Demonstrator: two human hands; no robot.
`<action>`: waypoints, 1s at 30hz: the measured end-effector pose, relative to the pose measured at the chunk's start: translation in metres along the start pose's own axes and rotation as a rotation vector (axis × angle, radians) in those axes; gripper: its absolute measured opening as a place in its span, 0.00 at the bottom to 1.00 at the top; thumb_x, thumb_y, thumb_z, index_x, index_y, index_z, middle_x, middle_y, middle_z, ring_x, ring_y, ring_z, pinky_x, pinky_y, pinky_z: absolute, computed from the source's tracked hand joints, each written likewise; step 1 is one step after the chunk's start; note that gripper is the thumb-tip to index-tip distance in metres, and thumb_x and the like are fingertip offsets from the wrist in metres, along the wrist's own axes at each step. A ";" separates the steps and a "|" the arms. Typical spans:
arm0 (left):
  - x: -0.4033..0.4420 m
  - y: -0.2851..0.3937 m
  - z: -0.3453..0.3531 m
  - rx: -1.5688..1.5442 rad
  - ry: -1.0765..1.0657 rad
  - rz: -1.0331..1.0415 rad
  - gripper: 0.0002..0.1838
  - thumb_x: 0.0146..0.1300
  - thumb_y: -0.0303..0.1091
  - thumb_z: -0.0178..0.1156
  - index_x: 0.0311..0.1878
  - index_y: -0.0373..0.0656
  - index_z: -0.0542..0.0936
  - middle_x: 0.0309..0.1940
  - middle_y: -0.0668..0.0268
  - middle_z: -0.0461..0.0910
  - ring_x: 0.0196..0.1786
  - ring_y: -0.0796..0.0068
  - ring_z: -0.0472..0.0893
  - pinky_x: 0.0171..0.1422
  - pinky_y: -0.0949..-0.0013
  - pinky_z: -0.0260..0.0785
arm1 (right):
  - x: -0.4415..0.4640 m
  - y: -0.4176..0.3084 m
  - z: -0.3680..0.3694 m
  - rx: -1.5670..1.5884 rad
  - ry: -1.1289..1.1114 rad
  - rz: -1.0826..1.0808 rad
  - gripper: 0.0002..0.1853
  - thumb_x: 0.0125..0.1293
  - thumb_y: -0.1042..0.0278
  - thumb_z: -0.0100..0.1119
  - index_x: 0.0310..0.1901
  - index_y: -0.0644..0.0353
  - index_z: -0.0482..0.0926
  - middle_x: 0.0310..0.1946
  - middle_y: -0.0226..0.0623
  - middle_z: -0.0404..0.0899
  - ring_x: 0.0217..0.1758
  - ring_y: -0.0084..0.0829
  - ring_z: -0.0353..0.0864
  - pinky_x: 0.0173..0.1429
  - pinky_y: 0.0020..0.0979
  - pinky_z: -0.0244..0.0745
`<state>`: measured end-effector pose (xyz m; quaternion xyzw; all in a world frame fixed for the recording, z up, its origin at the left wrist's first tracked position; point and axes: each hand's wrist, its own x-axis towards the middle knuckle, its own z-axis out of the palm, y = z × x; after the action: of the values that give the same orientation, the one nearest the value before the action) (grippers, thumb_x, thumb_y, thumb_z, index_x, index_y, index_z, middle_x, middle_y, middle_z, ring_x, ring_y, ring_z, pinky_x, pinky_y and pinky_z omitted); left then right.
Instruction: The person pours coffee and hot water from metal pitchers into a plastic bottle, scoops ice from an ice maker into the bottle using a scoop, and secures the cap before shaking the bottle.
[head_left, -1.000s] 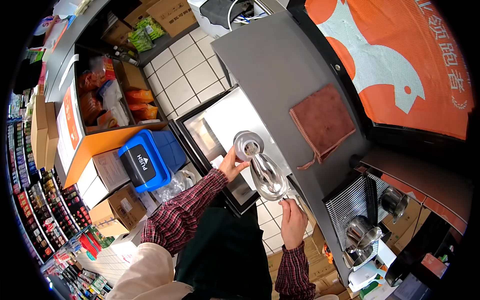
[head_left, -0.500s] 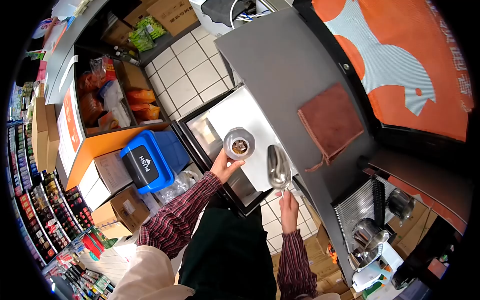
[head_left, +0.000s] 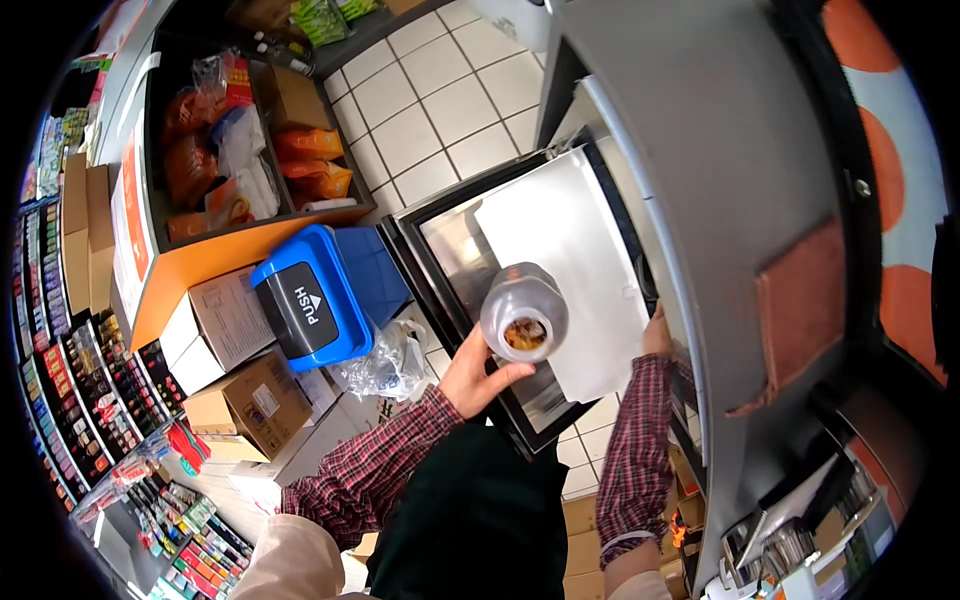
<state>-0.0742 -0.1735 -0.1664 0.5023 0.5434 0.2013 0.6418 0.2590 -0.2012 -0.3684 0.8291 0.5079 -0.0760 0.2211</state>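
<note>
My left hand (head_left: pixel 474 375) is closed around the side of a clear bottle (head_left: pixel 523 292), its thumb near the rim. The bottle's round mouth faces me, and brownish-amber contents show inside. It is held over the pale panel (head_left: pixel 590 250) of an open, black-framed door. My right hand (head_left: pixel 656 332) reaches past the panel's right edge into the opening under the grey counter. Only the back of that hand shows; its fingers are hidden, and no scoop is in view.
The grey counter (head_left: pixel 680 150) overhangs on the right, with a brown cloth (head_left: pixel 800 305) on it. To the left stand a blue bin (head_left: pixel 345 290) with a push lid, a plastic bag (head_left: pixel 390 360) and a cardboard box (head_left: pixel 255 405). Shelving with orange packets (head_left: pixel 310 160) is behind the bin.
My right hand, which held a metal scoop over the panel, has moved into the opening, and the scoop is out of sight. The bottle is now tilted towards me. My view has shifted closer.
</note>
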 end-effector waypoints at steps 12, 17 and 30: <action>-0.005 -0.022 -0.009 0.062 -0.138 0.025 0.47 0.61 0.45 0.69 0.73 0.33 0.53 0.70 0.45 0.59 0.74 0.49 0.59 0.77 0.57 0.53 | 0.141 -0.015 0.042 0.445 -0.188 -0.225 0.24 0.76 0.48 0.41 0.52 0.59 0.80 0.48 0.52 0.81 0.53 0.51 0.79 0.56 0.42 0.72; -0.004 -0.018 -0.014 0.098 -0.117 -0.019 0.44 0.61 0.43 0.69 0.71 0.32 0.57 0.70 0.44 0.59 0.74 0.47 0.60 0.76 0.57 0.55 | 0.150 -0.071 0.009 0.813 -0.339 -0.103 0.24 0.77 0.49 0.43 0.47 0.65 0.79 0.34 0.44 0.80 0.37 0.37 0.77 0.45 0.34 0.69; 0.000 0.005 -0.005 0.003 0.065 0.056 0.45 0.57 0.40 0.73 0.72 0.36 0.58 0.66 0.51 0.66 0.71 0.57 0.66 0.74 0.58 0.59 | 0.005 -0.015 -0.052 1.189 -0.157 0.052 0.24 0.78 0.47 0.42 0.51 0.63 0.76 0.29 0.25 0.56 0.34 0.23 0.58 0.43 0.23 0.57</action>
<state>-0.0776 -0.1693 -0.1610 0.5115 0.5500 0.2346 0.6171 0.2425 -0.1685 -0.3284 0.8146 0.3402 -0.4027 -0.2419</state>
